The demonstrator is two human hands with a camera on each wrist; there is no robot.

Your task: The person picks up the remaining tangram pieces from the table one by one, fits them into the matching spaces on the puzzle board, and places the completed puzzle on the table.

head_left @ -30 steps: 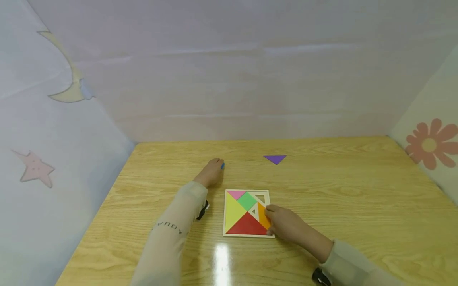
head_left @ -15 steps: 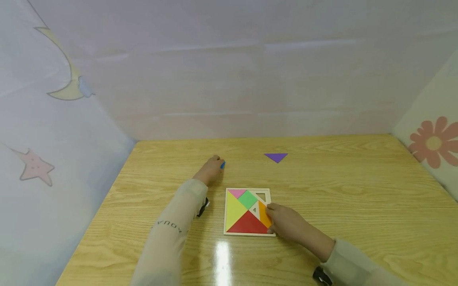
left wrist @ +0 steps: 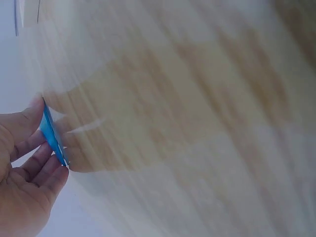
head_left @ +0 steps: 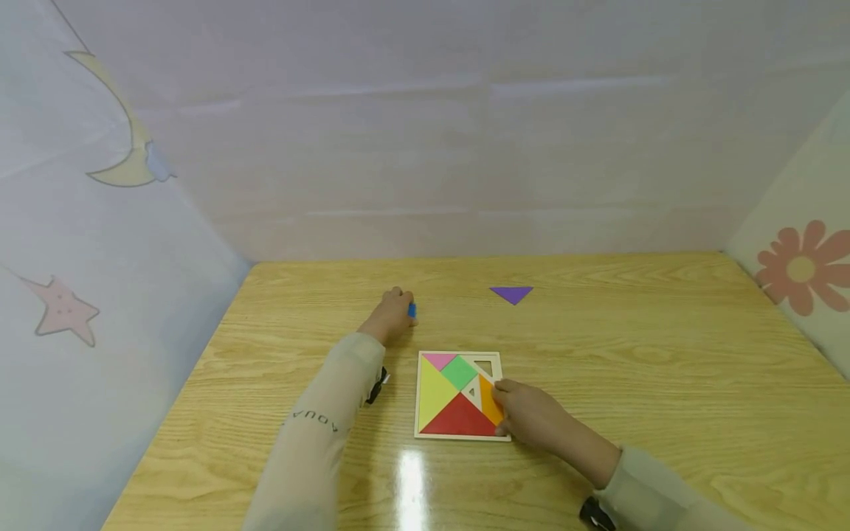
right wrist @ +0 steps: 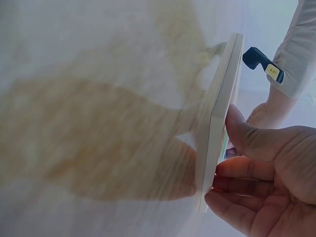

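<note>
A blue tangram piece [head_left: 412,310] is pinched edge-up between the thumb and fingertips of my left hand [head_left: 387,316], just above or on the table behind the tray. In the left wrist view the blue piece [left wrist: 51,130] shows as a thin plate; its full outline is hidden. My right hand [head_left: 534,414] holds the right edge of the square wooden tangram tray [head_left: 425,436], its thumb and fingertips at the rim beside the orange piece [head_left: 489,402]. Yellow, pink, green and red pieces also lie in the tray. Two bare recesses show holes at its upper right and centre right.
A purple triangle [head_left: 513,295] lies flat on the wooden table [head_left: 631,332], behind the tray and to the right of my left hand. Pale printed sheets [head_left: 425,162] stand along the back and both sides. Each wrist wears a dark strap.
My left hand has turned slightly, so more of the blue piece shows at its fingertips. The right hand stays at the tray's edge, and the tray and purple triangle keep their places.
</note>
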